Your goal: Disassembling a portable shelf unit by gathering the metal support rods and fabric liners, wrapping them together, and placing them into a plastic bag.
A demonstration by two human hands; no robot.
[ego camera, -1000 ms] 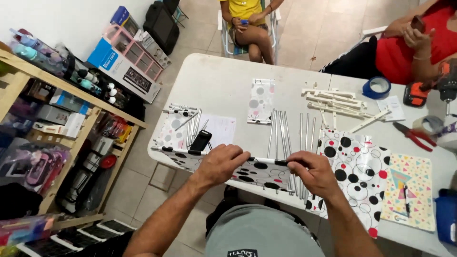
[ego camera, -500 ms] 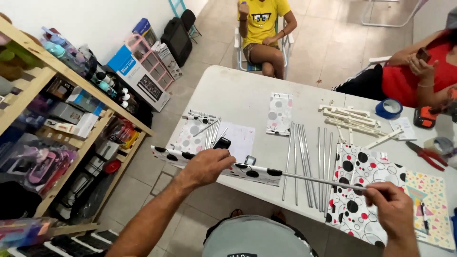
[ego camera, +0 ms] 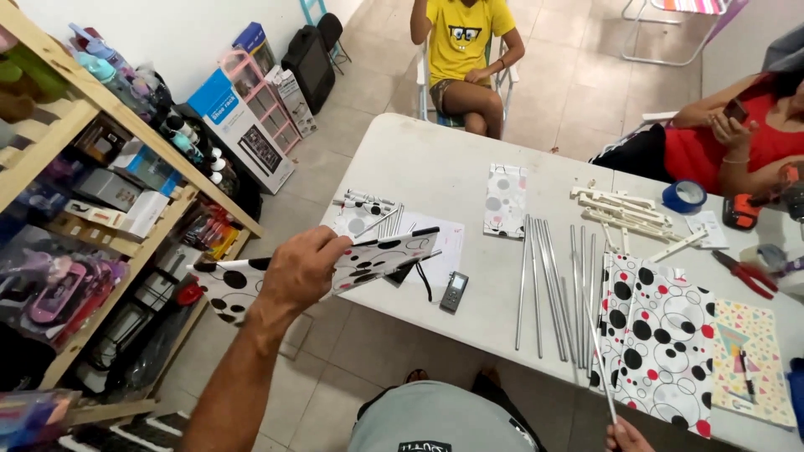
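My left hand [ego camera: 303,269] grips a long white fabric strip with black dots [ego camera: 381,255], held off the table's left front corner; one end hangs over the floor. My right hand [ego camera: 626,437] shows only partly at the bottom edge, closed on a thin metal rod [ego camera: 601,377] that slants up over a large dotted fabric sheet [ego camera: 662,335]. Several more metal rods [ego camera: 544,276] lie side by side on the white table [ego camera: 435,167] between my hands. A small black device [ego camera: 453,291] lies near the strip.
White plastic connectors [ego camera: 624,209], a blue tape roll [ego camera: 684,195], red pliers [ego camera: 745,272], a folded dotted piece [ego camera: 506,199] and a colourful booklet [ego camera: 749,360] lie on the table. A wooden shelf [ego camera: 100,100] stands left. One person in yellow [ego camera: 465,50] and another in red [ego camera: 737,134] sit beyond.
The rod has come out of the dotted strip. My left hand has lifted the strip up and left off the table edge, while my right hand drew the rod down to the right.
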